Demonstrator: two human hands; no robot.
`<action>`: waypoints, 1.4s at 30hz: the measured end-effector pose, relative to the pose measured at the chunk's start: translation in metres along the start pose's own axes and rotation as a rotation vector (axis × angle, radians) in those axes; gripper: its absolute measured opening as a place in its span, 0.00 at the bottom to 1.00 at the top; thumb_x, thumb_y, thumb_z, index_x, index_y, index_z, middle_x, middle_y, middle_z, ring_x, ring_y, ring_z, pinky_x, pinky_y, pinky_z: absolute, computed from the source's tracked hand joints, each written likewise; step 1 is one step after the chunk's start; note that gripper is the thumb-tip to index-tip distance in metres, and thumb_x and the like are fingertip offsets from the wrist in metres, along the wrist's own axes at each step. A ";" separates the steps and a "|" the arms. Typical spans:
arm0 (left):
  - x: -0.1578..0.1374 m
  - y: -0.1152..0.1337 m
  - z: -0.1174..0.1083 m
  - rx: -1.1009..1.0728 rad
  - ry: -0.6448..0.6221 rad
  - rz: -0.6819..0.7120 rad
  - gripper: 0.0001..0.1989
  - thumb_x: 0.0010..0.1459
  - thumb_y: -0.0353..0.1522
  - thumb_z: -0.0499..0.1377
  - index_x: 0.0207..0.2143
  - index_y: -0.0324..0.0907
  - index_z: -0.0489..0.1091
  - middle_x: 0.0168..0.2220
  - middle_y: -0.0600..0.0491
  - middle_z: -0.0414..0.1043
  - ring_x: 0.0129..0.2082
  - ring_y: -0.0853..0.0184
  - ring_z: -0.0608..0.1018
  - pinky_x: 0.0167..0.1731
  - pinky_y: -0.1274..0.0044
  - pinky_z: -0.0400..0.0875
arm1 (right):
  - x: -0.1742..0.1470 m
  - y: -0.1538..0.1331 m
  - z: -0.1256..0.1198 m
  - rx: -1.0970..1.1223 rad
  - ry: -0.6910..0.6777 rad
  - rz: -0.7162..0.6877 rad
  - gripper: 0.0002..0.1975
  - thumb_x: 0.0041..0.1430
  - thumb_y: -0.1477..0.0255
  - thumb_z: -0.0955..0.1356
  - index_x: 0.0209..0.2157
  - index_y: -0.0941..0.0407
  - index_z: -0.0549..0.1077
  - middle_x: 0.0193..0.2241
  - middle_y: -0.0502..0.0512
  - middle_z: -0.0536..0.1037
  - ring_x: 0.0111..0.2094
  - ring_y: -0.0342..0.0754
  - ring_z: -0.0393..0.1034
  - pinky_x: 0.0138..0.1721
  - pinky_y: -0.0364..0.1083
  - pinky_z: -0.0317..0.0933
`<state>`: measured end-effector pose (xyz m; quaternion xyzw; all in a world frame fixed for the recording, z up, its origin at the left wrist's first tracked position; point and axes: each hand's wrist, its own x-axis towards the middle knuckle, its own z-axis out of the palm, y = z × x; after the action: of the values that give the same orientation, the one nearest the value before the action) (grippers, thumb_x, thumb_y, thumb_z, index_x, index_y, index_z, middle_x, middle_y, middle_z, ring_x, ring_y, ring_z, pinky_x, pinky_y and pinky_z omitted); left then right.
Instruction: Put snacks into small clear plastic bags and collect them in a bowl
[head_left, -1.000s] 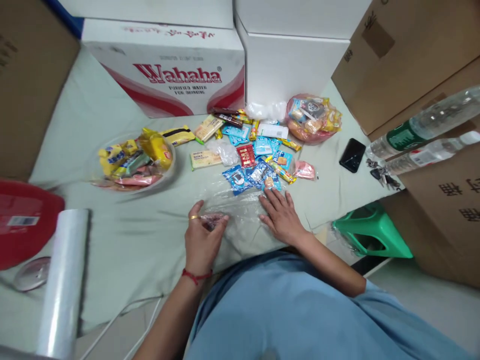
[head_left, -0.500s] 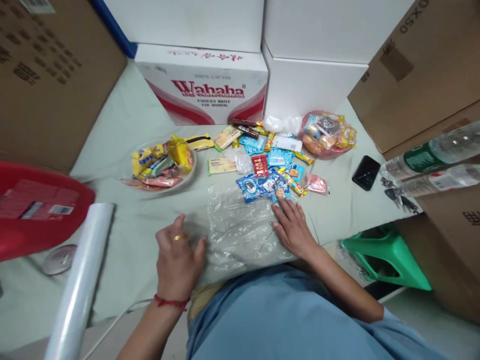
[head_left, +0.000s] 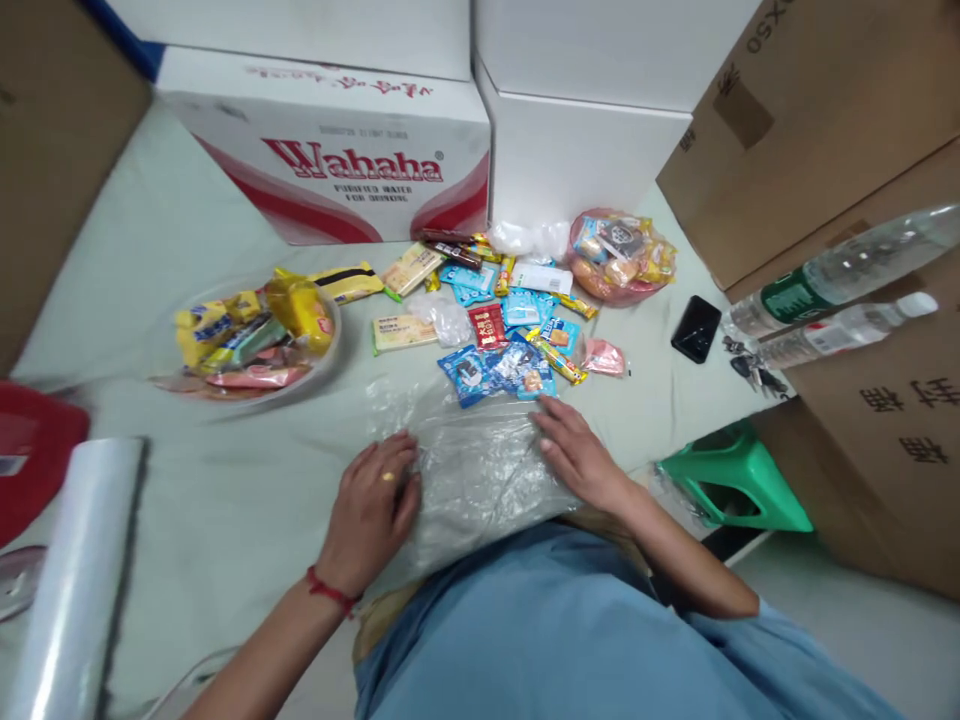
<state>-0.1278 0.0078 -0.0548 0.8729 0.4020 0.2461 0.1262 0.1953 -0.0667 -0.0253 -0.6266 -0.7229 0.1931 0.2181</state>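
Observation:
A clear plastic bag (head_left: 480, 470) lies flat at the table's front edge, close to my body. My left hand (head_left: 375, 505) rests on its left edge, fingers stretched out, a gold ring on one finger. On the bag's right edge lies my right hand (head_left: 577, 450), open, fingers pointing away from me. Just beyond the bag are blue snack packets (head_left: 495, 370), a red packet (head_left: 487, 327), a pink packet (head_left: 604, 357) and a pale yellow biscuit pack (head_left: 405, 332). To the left stands a clear bowl (head_left: 330, 345) of wrapped snacks.
A pink bowl (head_left: 622, 290) of snacks stands before the white boxes (head_left: 577, 150). The Wahaha carton (head_left: 352, 165) backs the table. Rightward are a black phone (head_left: 697, 328), keys (head_left: 757, 372), plastic bottles (head_left: 825, 290) and a green stool (head_left: 739, 480). A plastic film roll (head_left: 79, 570) lies left.
My left hand has come down onto the bag's left edge, its fingers now stretched forward. My right hand stays on the right side. The view has turned a little to the right.

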 end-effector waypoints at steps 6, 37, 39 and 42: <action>-0.011 0.007 -0.003 -0.030 0.006 -0.061 0.19 0.70 0.36 0.55 0.61 0.44 0.67 0.67 0.41 0.68 0.64 0.56 0.73 0.61 0.60 0.70 | 0.036 0.068 -0.064 -0.262 0.247 0.144 0.25 0.73 0.61 0.62 0.65 0.55 0.69 0.65 0.66 0.71 0.67 0.62 0.62 0.67 0.64 0.58; -0.032 0.007 -0.013 0.194 -0.208 -0.153 0.29 0.72 0.42 0.50 0.73 0.55 0.56 0.74 0.42 0.53 0.71 0.49 0.64 0.67 0.39 0.26 | 0.048 -0.032 0.020 -0.222 -0.341 -0.439 0.30 0.74 0.57 0.64 0.71 0.51 0.61 0.72 0.63 0.61 0.75 0.58 0.50 0.73 0.67 0.41; -0.035 0.009 -0.013 0.198 -0.211 -0.163 0.30 0.72 0.43 0.50 0.73 0.53 0.54 0.75 0.41 0.52 0.72 0.49 0.64 0.67 0.39 0.25 | 0.059 -0.030 0.002 -0.144 -0.312 -0.389 0.27 0.75 0.57 0.61 0.69 0.52 0.65 0.70 0.63 0.65 0.72 0.57 0.56 0.71 0.63 0.51; -0.037 0.010 -0.012 0.203 -0.215 -0.170 0.32 0.70 0.46 0.51 0.74 0.52 0.54 0.75 0.41 0.51 0.72 0.48 0.62 0.67 0.38 0.25 | 0.106 -0.028 -0.025 -0.157 -0.073 -0.139 0.24 0.76 0.59 0.58 0.63 0.55 0.71 0.61 0.66 0.75 0.62 0.59 0.68 0.62 0.59 0.64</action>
<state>-0.1479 -0.0264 -0.0526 0.8653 0.4813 0.0977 0.0999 0.1739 0.0341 0.0184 -0.5827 -0.7849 0.1432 0.1547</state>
